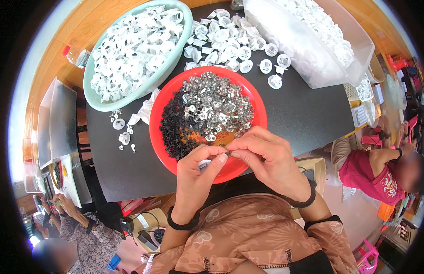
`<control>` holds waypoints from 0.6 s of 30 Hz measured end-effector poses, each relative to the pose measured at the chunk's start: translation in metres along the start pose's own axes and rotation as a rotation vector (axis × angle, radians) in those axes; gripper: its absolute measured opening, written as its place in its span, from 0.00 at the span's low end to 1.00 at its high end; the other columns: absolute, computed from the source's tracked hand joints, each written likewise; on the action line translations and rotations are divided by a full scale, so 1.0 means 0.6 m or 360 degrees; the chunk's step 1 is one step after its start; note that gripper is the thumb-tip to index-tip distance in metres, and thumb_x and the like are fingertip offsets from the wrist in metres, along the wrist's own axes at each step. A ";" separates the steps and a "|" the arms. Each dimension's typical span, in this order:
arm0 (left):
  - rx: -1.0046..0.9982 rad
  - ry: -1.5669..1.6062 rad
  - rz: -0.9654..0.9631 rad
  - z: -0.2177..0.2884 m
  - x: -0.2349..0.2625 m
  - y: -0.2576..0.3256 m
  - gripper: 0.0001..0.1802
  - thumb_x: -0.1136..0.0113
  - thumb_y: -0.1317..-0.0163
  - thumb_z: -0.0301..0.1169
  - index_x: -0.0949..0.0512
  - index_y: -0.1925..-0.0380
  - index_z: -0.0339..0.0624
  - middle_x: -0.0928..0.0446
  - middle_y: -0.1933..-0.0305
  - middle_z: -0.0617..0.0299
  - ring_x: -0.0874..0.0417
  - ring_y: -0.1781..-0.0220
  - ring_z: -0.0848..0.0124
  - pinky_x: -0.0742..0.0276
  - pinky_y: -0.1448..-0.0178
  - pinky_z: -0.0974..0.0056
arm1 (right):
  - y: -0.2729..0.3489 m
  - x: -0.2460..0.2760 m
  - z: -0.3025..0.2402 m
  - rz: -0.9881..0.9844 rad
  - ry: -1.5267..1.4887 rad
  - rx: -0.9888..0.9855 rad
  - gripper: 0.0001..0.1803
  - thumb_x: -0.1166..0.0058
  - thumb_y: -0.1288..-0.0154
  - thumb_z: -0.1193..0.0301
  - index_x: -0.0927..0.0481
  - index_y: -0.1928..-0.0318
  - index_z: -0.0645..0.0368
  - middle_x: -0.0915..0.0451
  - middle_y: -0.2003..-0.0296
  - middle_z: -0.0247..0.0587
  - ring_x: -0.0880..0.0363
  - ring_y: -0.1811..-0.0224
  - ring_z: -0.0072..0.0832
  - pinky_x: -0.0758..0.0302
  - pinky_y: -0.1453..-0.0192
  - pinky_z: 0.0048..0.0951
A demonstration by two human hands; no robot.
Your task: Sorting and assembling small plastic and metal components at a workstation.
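Observation:
My left hand (193, 178) and my right hand (272, 160) meet over the near rim of a red round tray (260, 102). Both are closed, thumbs against forefingers, pinching a tiny dark piece (228, 153) whose kind I cannot make out. A white plastic piece (203, 164) shows inside the curl of my left hand. In the tray, a heap of small silvery metal parts (216, 98) fills the far and right side. Small black parts (173, 132) lie along its left side, and the patterned tray bottom shows near my fingers.
A pale green basin (186, 34) full of white plastic pieces stands at the far left, a translucent bin (312, 75) of them far right. Loose white pieces (230, 45) lie between on the black table (308, 114). Other people sit at right (367, 176) and lower left (91, 242).

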State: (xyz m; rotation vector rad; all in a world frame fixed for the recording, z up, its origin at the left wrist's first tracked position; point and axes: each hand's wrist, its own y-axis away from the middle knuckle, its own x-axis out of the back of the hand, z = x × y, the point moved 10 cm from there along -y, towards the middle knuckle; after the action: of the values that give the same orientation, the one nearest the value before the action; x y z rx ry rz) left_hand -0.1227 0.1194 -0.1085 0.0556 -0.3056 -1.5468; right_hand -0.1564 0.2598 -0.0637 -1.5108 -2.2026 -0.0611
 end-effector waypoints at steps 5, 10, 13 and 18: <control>0.0160 0.0202 -0.0024 -0.018 0.004 0.002 0.09 0.43 0.33 0.29 0.21 0.63 0.32 0.24 0.68 0.69 0.29 0.66 0.83 0.34 0.61 0.75 | -0.006 0.000 -0.008 -0.0006 -0.0040 0.0018 0.07 0.41 0.41 0.79 0.20 0.60 0.60 0.24 0.70 0.41 0.22 0.71 0.38 0.26 0.67 0.33; 0.0047 0.0189 0.0061 -0.005 0.007 0.002 0.10 0.44 0.32 0.32 0.21 0.61 0.36 0.28 0.73 0.73 0.34 0.71 0.85 0.39 0.67 0.77 | -0.004 -0.005 -0.019 0.0038 0.0113 0.0176 0.07 0.41 0.41 0.78 0.21 0.62 0.58 0.24 0.70 0.40 0.23 0.70 0.39 0.28 0.66 0.35; 0.0030 0.0214 0.0071 -0.002 0.004 0.001 0.09 0.45 0.32 0.32 0.21 0.62 0.37 0.29 0.74 0.73 0.35 0.72 0.85 0.41 0.68 0.77 | -0.005 -0.010 -0.021 0.0024 0.0226 0.0218 0.08 0.41 0.42 0.78 0.21 0.61 0.57 0.24 0.70 0.39 0.24 0.70 0.38 0.29 0.65 0.34; 0.0025 0.0222 0.0065 0.002 0.005 -0.001 0.08 0.46 0.31 0.31 0.22 0.65 0.37 0.29 0.74 0.72 0.35 0.72 0.85 0.42 0.68 0.77 | -0.006 -0.006 -0.032 0.0060 0.0271 0.0277 0.08 0.41 0.42 0.77 0.22 0.62 0.58 0.25 0.70 0.39 0.24 0.70 0.38 0.30 0.65 0.34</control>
State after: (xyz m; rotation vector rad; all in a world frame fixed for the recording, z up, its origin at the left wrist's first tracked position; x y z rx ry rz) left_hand -0.1233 0.1165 -0.1071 0.1681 -0.2068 -1.4920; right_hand -0.1520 0.2496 -0.0475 -1.3973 -1.9905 0.0137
